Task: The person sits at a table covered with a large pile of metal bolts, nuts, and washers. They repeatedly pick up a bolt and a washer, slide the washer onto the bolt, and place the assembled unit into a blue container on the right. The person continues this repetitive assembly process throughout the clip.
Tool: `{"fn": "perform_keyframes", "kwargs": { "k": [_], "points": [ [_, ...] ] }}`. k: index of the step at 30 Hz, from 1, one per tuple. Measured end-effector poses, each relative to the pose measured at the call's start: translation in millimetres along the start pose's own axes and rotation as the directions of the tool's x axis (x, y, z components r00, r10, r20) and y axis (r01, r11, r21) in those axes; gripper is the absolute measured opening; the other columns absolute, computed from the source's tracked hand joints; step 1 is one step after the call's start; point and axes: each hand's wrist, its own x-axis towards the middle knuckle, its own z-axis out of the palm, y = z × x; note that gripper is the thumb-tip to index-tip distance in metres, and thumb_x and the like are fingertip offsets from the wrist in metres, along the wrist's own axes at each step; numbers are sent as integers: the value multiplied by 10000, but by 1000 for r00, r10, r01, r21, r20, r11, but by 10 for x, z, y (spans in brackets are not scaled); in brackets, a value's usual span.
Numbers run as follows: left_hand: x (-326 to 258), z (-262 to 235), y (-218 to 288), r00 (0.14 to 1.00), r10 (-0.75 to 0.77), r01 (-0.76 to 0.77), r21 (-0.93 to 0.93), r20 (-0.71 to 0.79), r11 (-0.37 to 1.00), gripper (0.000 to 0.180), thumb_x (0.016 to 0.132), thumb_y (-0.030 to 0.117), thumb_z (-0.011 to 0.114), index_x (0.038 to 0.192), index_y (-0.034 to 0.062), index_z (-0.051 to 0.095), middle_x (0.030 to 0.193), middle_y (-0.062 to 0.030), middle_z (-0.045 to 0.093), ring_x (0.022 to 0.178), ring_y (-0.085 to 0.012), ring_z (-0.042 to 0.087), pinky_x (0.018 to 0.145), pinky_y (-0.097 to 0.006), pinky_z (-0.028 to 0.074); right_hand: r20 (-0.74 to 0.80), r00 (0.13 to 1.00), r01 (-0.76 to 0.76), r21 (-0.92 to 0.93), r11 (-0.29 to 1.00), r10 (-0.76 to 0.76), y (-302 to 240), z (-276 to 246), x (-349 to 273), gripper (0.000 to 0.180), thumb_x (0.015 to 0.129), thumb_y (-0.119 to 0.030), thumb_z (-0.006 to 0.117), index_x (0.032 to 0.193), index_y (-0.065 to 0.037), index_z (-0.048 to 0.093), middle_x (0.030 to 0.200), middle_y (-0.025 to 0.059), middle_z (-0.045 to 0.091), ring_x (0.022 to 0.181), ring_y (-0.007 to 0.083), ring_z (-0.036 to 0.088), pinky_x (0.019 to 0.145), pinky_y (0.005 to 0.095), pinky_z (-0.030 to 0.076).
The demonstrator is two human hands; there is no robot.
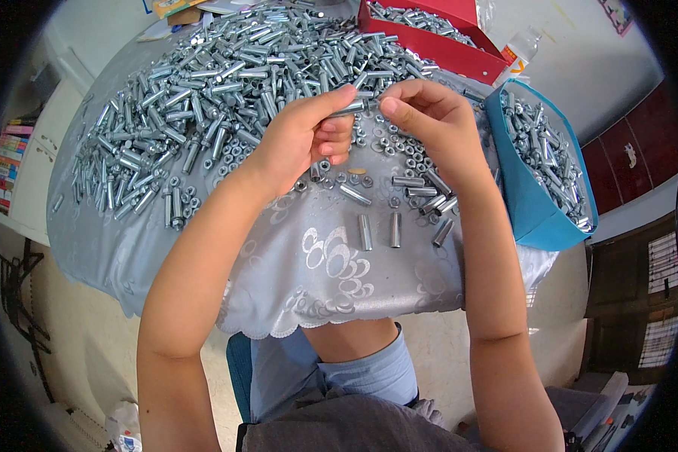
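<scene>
A table under a silver-grey floral cloth (331, 271) with a scalloped hem fills the view, above a pale floor. To the left of the grip, and spreading behind it, lies a broad heap of metal sleeves (203, 98), thick across the far half of the cloth. At the far left edge a shelf holds a row of coloured books (4, 162).

The left hand (301, 139) is curled, its thumb and fingertips pinched on the left end of a metal sleeve (352, 108) held level above the table. The right hand (429, 124) meets it from the other side, fingertips closed on the sleeve's right end, so the piece sits between both hands, clear of the cloth.

Directly under the grip is a scatter of small nuts (388, 143). Nearer the person, below the grip, 3 loose sleeves (394, 228) lie just beside each other, with a small cluster more up and to their right.

Right of the grip a blue open box (539, 207) stands tilted at the table's edge, holding more metal parts. Behind the grip to the right, a red box (437, 45) also holds them, with a clear plastic bottle (521, 49) just beside it.
</scene>
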Motion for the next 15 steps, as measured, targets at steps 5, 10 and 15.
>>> {"fn": "perform_keyframes", "kwargs": {
  "k": [5, 10, 15],
  "points": [
    [-11, 0, 5, 999, 29, -28, 25, -25, 999, 433, 894, 376, 443, 557, 160, 277, 529, 53, 277, 483, -76, 296, 516, -241, 294, -16, 993, 116, -99, 988, -118, 19, 62, -15, 126, 798, -95, 641, 854, 12, 605, 782, 8, 600, 718, 59, 533, 667, 200, 430],
    [13, -11, -23, 999, 7, -4, 61, -40, 998, 429, 883, 376, 469, 549, 169, 297, 526, 65, 295, 480, -74, 305, 517, -242, 303, 3, 988, 155, -131, 979, -156, 99, 85, -11, 138, 802, -109, 635, 859, 14, 606, 781, 9, 601, 711, 55, 526, 652, 201, 429],
    [6, -6, -21, 998, 10, -9, 31, -57, 999, 430, 899, 364, 420, 551, 165, 265, 533, 51, 252, 490, -83, 282, 522, -241, 288, -46, 993, 104, -123, 987, -111, 8, 79, -12, 178, 782, -145, 656, 842, 19, 625, 728, 14, 605, 675, 49, 514, 619, 202, 427]
  ]
}}
